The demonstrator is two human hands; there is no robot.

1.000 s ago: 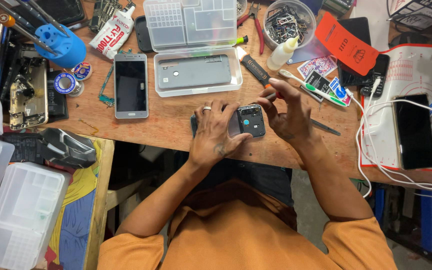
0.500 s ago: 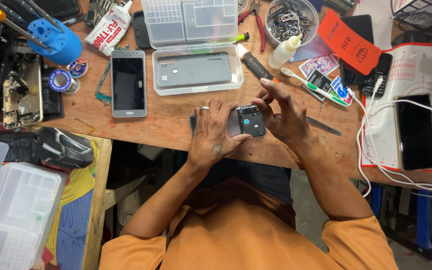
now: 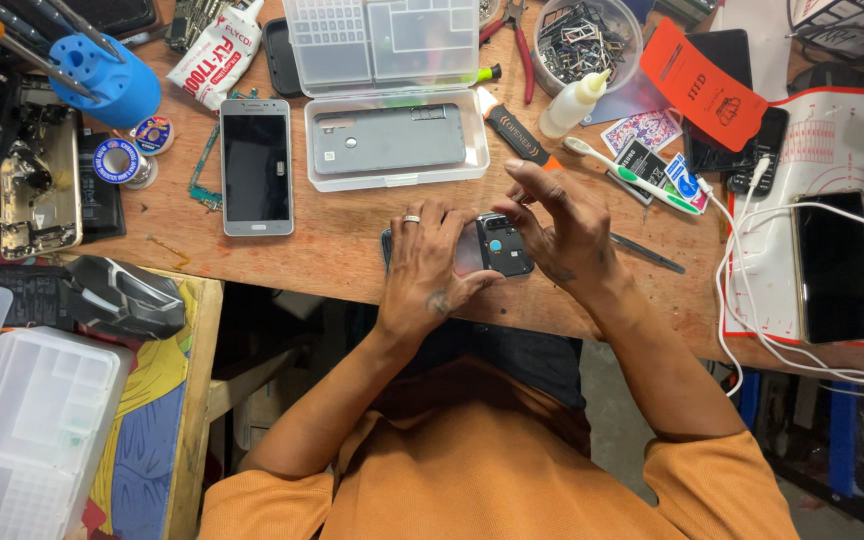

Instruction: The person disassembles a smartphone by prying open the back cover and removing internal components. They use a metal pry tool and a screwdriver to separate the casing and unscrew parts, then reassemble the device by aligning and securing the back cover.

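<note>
We see both hands working a small dark phone part (image 3: 500, 245) at the front edge of the wooden table (image 3: 352, 270). Our left hand (image 3: 430, 270), ring on one finger, closes around the part's left side and pins it down. Our right hand (image 3: 562, 230) pinches its right edge with curled fingers. Just beyond sits a clear plastic case (image 3: 392, 90) holding a grey back cover (image 3: 387, 138); a silver phone (image 3: 256, 165) lies to its left.

Phone (image 3: 256, 166) left of tray (image 3: 396, 145), toothbrush (image 3: 630, 176) right.
</note>
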